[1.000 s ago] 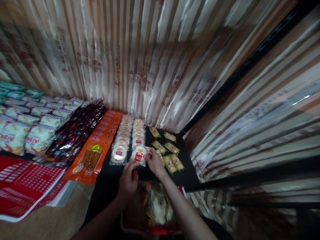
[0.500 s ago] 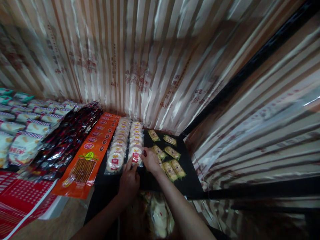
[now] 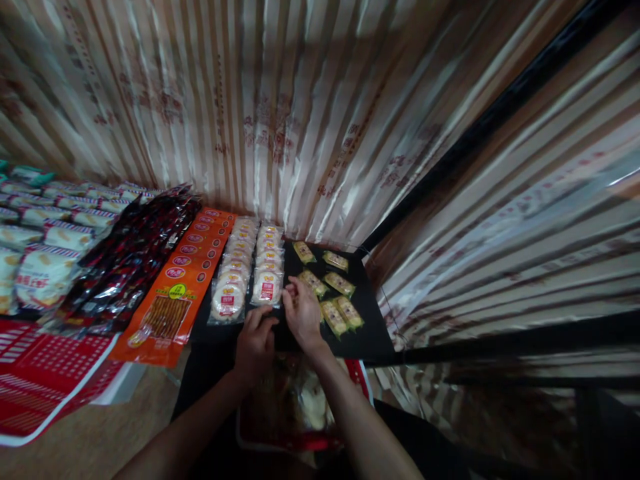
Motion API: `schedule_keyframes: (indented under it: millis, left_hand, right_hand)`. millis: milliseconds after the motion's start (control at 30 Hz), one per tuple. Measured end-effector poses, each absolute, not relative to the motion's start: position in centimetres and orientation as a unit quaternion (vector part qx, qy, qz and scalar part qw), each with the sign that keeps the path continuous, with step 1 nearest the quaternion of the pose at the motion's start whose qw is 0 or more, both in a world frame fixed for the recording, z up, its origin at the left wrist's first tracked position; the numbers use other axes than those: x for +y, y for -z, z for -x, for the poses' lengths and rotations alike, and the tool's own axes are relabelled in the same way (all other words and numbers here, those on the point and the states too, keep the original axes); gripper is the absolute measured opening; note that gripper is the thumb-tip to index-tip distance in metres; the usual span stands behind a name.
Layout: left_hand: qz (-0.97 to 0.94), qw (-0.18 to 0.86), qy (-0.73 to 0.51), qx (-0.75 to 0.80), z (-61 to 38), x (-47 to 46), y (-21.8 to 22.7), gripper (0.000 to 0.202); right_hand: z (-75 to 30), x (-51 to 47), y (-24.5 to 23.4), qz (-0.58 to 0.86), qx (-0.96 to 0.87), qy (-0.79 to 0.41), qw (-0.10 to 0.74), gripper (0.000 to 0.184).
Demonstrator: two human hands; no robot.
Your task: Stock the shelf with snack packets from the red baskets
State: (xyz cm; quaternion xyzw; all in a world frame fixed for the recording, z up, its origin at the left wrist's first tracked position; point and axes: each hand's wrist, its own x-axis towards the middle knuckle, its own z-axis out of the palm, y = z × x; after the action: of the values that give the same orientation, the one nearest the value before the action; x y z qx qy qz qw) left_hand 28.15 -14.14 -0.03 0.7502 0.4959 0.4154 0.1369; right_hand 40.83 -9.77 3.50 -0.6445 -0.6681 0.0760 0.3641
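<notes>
Two rows of round cracker packets lie on a black shelf (image 3: 370, 337). The nearest packet of the right row (image 3: 267, 288) lies flat at the front of its row. My right hand (image 3: 301, 313) hovers just right of it, fingers loosely bent, fingertips at its edge and nothing held. My left hand (image 3: 255, 343) rests at the shelf's front edge below that packet, fingers stretched forward and empty. The front packet of the left row (image 3: 227, 301) sits beside it. Small yellow snack packets (image 3: 340, 313) lie right of my right hand.
Orange snack bags (image 3: 173, 303), dark red glossy bags (image 3: 130, 260) and white striped bags (image 3: 45, 273) fill the shelf to the left. A red basket (image 3: 295, 443) of packets sits below my arms. Striped shiny sheeting backs the shelf; a red patterned sheet (image 3: 45, 380) lies lower left.
The front packet of the right row was set down and slid into its row. Both hands have let go and drawn back slightly toward me.
</notes>
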Motion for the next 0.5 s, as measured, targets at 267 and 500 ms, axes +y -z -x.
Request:
schedule_keyframes:
  millis: [267,500]
  left_hand:
    - [-0.826,0.316,-0.282,0.371,-29.2,-21.1,2.7,0.029]
    - [-0.803,0.383,-0.099,0.445,-33.4,-22.2,5.7,0.06]
  right_hand:
    - [-46.0,-23.5,2.3,0.658,-0.703,-0.09,0.256,0.022]
    - [-49.9,-25.5,5.4,0.757,-0.643,-0.109,0.028,0.05]
